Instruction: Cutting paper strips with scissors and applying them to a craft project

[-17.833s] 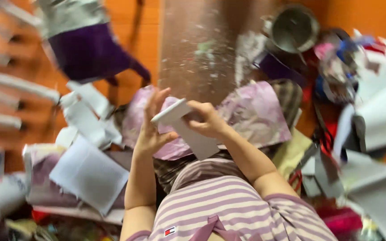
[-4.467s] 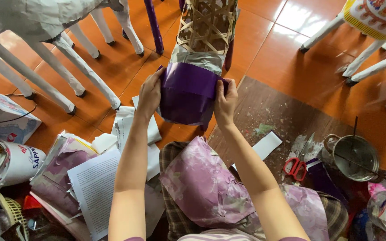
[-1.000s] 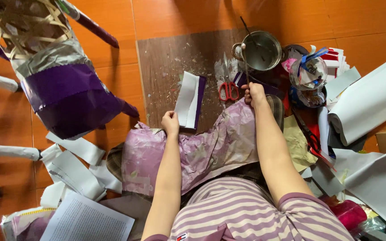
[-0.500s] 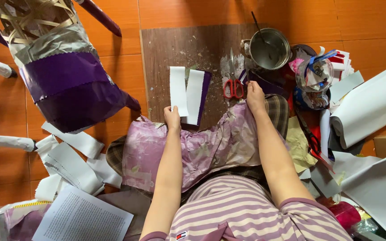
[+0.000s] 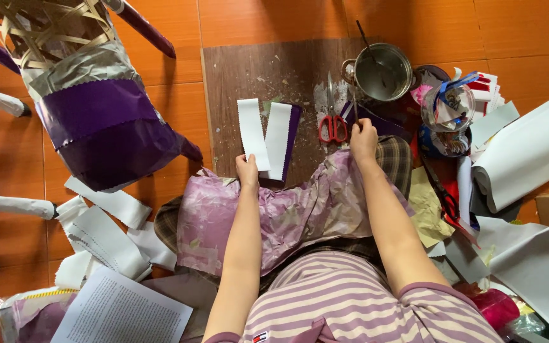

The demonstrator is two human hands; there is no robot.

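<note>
My left hand [image 5: 246, 171] pinches the near end of a white paper strip [image 5: 251, 132] that lies flat on a brown board [image 5: 268, 70]. Beside it lies a second white strip with a purple edge [image 5: 282, 141]. My right hand [image 5: 363, 136] rests at the board's right side, its fingers closed on a thin dark brush handle [image 5: 354, 109] next to red-handled scissors [image 5: 333, 122]. A crumpled pink-purple sheet [image 5: 287, 213] covers my lap.
A metal pot [image 5: 386, 73] with a stick in it stands at the board's far right corner. A woven frame wrapped in purple and silver paper [image 5: 93, 117] lies at the left. White strips [image 5: 106, 232], large white sheets [image 5: 528, 152] and a printed page [image 5: 122, 311] litter the orange floor.
The folded paper that stood up in my left hand now lies spread as two strips on the board. My right hand has stayed by the scissors, closing on the brush handle.
</note>
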